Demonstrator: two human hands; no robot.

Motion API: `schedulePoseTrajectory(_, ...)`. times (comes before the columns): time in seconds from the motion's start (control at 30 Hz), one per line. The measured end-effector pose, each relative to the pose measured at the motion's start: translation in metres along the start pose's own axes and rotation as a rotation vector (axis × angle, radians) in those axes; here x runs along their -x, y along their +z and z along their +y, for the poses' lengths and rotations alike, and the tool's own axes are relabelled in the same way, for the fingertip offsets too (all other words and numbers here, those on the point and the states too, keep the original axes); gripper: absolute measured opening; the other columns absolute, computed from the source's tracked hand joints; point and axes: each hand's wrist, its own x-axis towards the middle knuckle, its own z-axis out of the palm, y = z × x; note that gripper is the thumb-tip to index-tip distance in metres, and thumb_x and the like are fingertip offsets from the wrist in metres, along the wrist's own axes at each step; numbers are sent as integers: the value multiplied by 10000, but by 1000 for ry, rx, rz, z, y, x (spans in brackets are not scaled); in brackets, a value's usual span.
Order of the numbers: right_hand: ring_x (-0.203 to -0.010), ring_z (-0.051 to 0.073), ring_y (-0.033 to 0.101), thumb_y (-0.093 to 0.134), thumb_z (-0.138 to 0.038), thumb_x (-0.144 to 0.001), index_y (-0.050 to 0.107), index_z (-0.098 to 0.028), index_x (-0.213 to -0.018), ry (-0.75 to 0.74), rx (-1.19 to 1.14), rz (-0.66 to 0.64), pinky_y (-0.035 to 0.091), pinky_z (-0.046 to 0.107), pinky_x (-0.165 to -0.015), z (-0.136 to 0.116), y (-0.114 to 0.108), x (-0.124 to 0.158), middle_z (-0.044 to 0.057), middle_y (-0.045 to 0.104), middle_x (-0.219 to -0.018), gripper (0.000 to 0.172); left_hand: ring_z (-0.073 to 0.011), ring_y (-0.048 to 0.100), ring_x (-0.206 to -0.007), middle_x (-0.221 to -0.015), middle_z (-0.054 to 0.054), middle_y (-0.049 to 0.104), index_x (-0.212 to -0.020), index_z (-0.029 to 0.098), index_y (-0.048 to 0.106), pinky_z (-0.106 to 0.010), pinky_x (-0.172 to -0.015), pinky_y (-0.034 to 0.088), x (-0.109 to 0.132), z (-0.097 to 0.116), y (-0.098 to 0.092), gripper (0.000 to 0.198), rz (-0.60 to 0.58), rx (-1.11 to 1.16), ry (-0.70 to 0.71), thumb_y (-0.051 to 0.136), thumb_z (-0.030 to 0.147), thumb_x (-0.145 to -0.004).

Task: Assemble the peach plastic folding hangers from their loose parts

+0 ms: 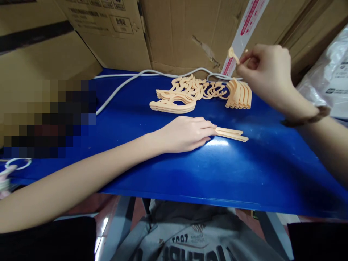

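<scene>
My left hand (187,133) lies palm down on the table, its fingers closed over the near ends of two slim beige plastic hanger arms (231,133). The arms point to the right, slightly apart at their free ends. Raised over the right side of the table, my right hand (268,69) pinches a small beige plastic hanger hook (232,54) between thumb and fingers. Part of the hook is hidden behind the fingers. Below and left of that hand stands a row of beige hanger arms (239,95), side by side.
Stacked curved hanger pieces (172,107) and a heap of loose hooks (190,86) lie at the back of the blue table (168,177). A white cable (119,87) runs behind them. Cardboard boxes (179,36) wall the back; a clear plastic bag (326,69) stands right.
</scene>
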Motion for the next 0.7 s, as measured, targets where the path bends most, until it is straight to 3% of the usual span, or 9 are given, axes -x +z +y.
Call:
schedulePoseTrajectory(0.17, -650, 195, 599, 522, -273, -963, 682, -152, -1060, -242, -54, 84, 456, 333, -679, 15, 15, 68, 45, 657, -687, 222, -200, 689, -1092, -1278, -52, 712, -1204, 156, 689, -305, -885, 560, 0, -1, 0, 287, -2, 1, 15, 484, 237, -1019)
schedulePoseTrajectory(0.3, -819, 200, 677, 541, -199, -950, 671, -214, -1049, -341, -380, 29, 509, 329, -727, 19, 23, 101, 63, 744, -983, 164, -201, 681, -1100, -1276, -51, 712, -1231, 150, 671, -309, -903, 550, 0, -2, 1, 295, 3, 29, 19, 483, 241, -1022)
schedulePoseTrajectory(0.47, -1094, 242, 655, 491, -163, -978, 670, -299, -1184, -218, -575, -6, 495, 411, -954, 20, 17, 104, 41, 714, -1188, 305, -209, 675, -1095, -1278, -57, 700, -1252, 145, 641, -313, -896, 534, -1, -3, 1, 297, -12, 37, 20, 521, 264, -1008)
schedulePoseTrajectory(0.7, -863, 193, 665, 599, -309, -953, 736, -288, -1019, 99, -988, -153, 529, 328, -738, 22, 19, 103, 12, 736, -963, 154, -224, 658, -1090, -1308, -91, 659, -1275, 131, 592, -323, -894, 508, -2, -2, -1, 345, -51, 51, -26, 521, 339, -1009)
